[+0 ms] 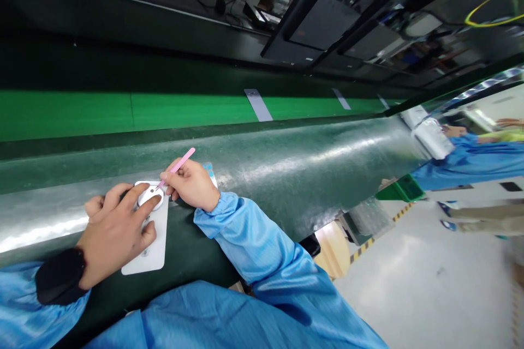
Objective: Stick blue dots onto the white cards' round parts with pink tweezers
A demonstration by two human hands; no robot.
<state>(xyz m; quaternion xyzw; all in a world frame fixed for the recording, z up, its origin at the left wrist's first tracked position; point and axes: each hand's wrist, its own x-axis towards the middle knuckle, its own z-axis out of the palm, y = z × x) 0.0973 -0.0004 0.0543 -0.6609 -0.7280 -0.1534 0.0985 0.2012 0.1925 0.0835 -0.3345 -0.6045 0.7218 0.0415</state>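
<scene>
A white flat plate lies on the dark green bench in front of me, with a small white rounded part at its far end. My left hand rests on the plate, fingers pressed around the white part. My right hand is closed in a pinch on pink tweezers, whose tip touches the white part. Both arms wear blue sleeves; a black wrist cuff sits on my left wrist. A small sheet with blue dots peeks out behind my right hand.
A bright green conveyor belt runs behind the bench, carrying grey plates spaced along it. Another person in blue works at the far right. A green crate stands on the floor below.
</scene>
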